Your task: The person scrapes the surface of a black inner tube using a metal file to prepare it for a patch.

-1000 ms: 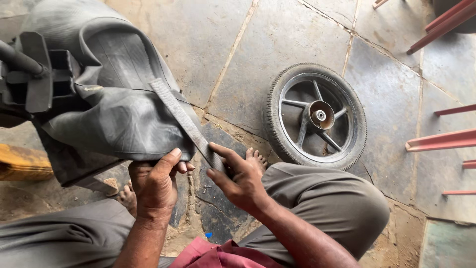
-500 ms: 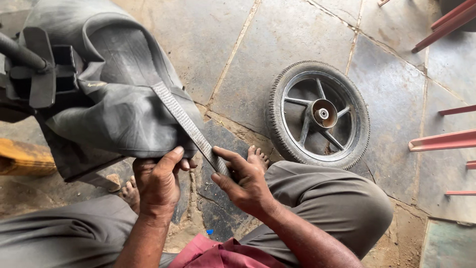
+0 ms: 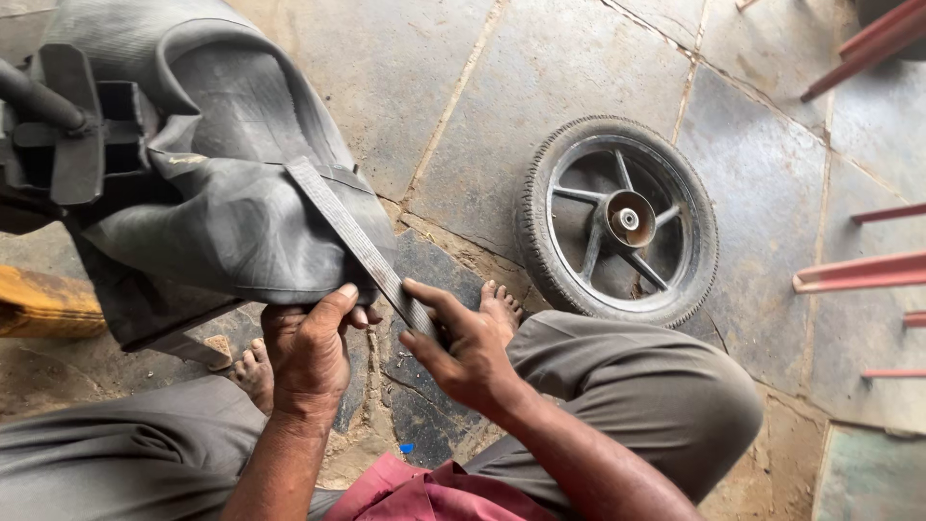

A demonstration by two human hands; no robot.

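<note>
We file a rubber inner tube (image 3: pixel 222 227).
Our left hand (image 3: pixel 309 352) pinches the tube's lower edge; our right hand (image 3: pixel 463 347) clasps the flat file (image 3: pixel 357 241) lying across it.

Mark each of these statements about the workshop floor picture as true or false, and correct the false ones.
1. The left hand grips the edge of the black rubber inner tube. True.
2. The right hand holds a hammer. False: it holds a flat ridged file laid across the tube.
3. The wheel stands upright against a wall. False: it lies flat on the stone floor.
4. The person is barefoot. True: bare toes show beside the right hand.
5. The wheel touches the tube. False: bare floor lies between them.
</note>
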